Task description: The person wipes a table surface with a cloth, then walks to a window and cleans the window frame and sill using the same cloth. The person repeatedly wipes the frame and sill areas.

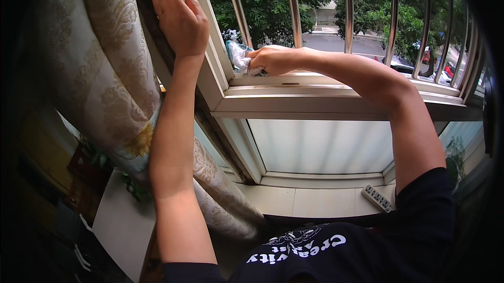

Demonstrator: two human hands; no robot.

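Observation:
My right hand (271,59) grips a crumpled white cloth (239,55) with teal edging. The cloth lies against the lower left corner of the window opening, just above the bottom rail of the window frame (299,106). My fingers partly cover it. Higher up on the left, my left hand (181,19) rests flat on the upright side of the frame, its fingers pointing up and the thumb a little apart. A ring shows on one finger. Nothing is held in that hand.
Upright metal bars (293,7) stand outside the opening. A patterned curtain (114,47) hangs beside my left arm. Below the rail are a frosted pane (319,145) and a tiled sill (315,202) bearing a power strip (377,198). A pale tabletop (122,228) lies at lower left.

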